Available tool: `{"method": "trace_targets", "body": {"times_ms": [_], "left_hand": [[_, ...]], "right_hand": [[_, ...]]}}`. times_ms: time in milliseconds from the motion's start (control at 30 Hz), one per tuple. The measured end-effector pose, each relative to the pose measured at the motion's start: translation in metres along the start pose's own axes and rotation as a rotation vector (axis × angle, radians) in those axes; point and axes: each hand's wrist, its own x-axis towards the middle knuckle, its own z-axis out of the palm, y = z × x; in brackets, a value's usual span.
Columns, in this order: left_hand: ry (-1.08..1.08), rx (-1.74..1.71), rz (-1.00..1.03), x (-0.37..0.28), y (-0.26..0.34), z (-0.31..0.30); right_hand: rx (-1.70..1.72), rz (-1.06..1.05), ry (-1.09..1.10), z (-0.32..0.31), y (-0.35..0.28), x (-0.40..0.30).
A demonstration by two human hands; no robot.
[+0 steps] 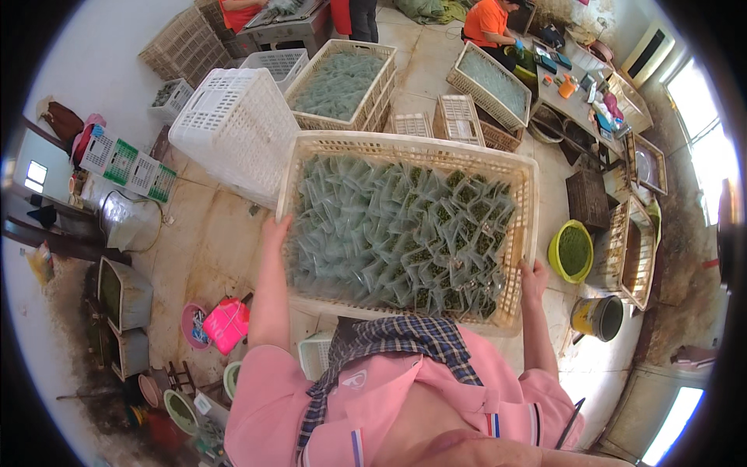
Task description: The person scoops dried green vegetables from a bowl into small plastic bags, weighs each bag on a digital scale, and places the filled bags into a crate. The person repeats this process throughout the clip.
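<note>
A wide cream plastic crate (528, 192) with latticed walls is held level in front of my body. Many small clear plastic bags (397, 233) stand packed in rows inside it; those toward the right show small green grains or pieces. My left hand (277, 230) grips the crate's left edge, with most of its fingers hidden by the wall. At the right edge, my right hand (533, 277) grips the rim near the front corner. The crate's near side is close to my checked apron (408, 338).
White nested crates (233, 128) stand just beyond my left hand. Behind is a stacked crate of bags (385, 76), with another crate (525, 111) farther right. A yellow-green basin (553, 257) and a bucket (589, 318) stand right. A person in orange (487, 26) sits beside a table (551, 96).
</note>
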Motion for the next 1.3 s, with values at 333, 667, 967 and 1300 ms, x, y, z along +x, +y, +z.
{"method": "trace_targets", "body": {"times_ms": [333,667,967,1300], "left_hand": [[-0.179,0.043,0.138,0.205,0.080,0.033],[-0.289,0.259,0.081,0.388,0.156,0.052],[-0.376,0.188,0.038,0.522,0.241,0.135],[-0.173,0.144,-0.162,0.560,0.143,0.146]], "right_hand": [[0.162,0.116,0.169,0.115,-0.085,0.030],[0.145,0.214,0.204,0.214,-0.135,0.116],[0.215,0.249,0.325,0.287,-0.213,0.211],[-0.302,0.159,0.093,0.353,-0.272,0.427]]}}
